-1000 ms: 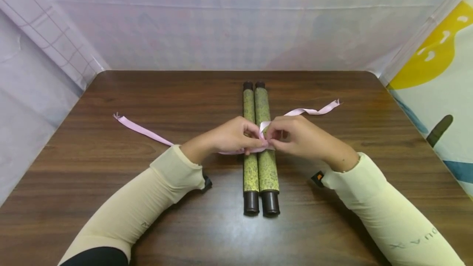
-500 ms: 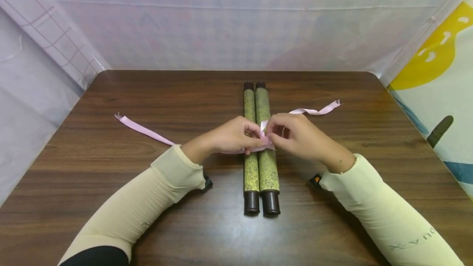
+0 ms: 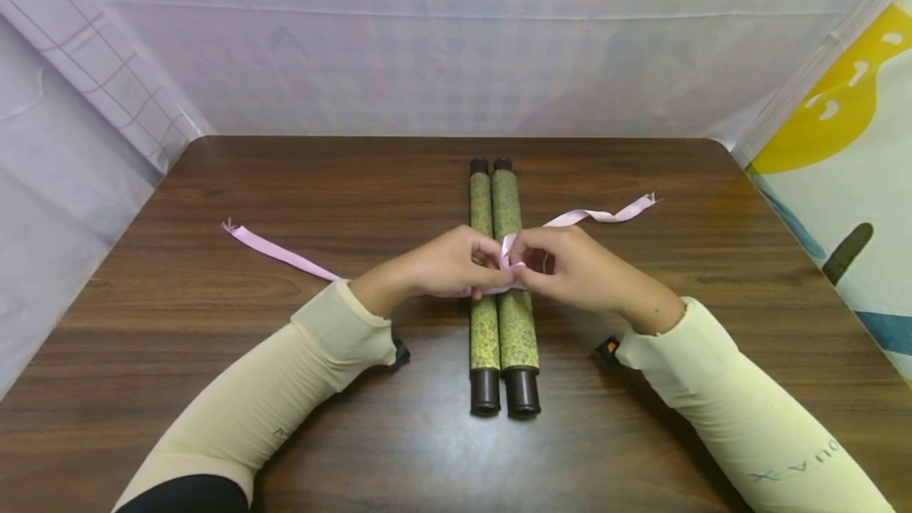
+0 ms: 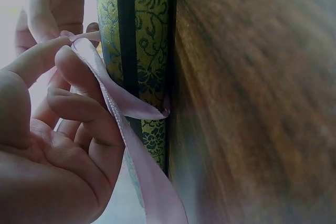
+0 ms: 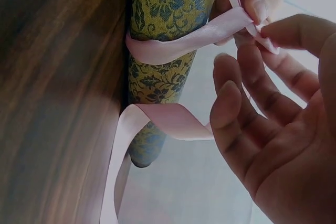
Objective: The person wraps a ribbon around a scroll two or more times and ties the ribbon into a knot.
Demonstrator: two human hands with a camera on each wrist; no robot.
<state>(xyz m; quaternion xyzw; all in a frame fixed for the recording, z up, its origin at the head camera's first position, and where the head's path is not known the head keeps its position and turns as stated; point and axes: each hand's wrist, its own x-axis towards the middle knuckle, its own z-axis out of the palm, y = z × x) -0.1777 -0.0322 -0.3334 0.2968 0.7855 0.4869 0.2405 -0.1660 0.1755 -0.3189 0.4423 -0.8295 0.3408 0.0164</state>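
Note:
Two scroll rolls in patterned yellow-green cloth, a left scroll [image 3: 484, 339] and a right scroll [image 3: 518, 331], lie side by side with dark end knobs. A pink ribbon [image 3: 285, 256] passes round them, its frayed ends spread out to left and right. Over the scrolls, my left hand [image 3: 456, 260] pinches the ribbon between thumb and forefinger. Facing it, my right hand [image 3: 580, 267] pinches a small piece of ribbon at the crossing. In the right wrist view, the ribbon [image 5: 178, 48] wraps the cloth and runs up to the fingertips. The crossing itself is partly hidden by fingers.
The scrolls lie on a brown wood-grain table [image 3: 321, 188]. A pale curtain [image 3: 456, 38] hangs behind its far edge, and a patterned cloth [image 3: 841, 141] hangs at the right. Light sleeves [image 3: 748, 402] cover both forearms.
The right hand lifted slightly, then came back down to the ribbon crossing, where its fingertips now pinch a small piece. The left hand and the scrolls have stayed nearly in place.

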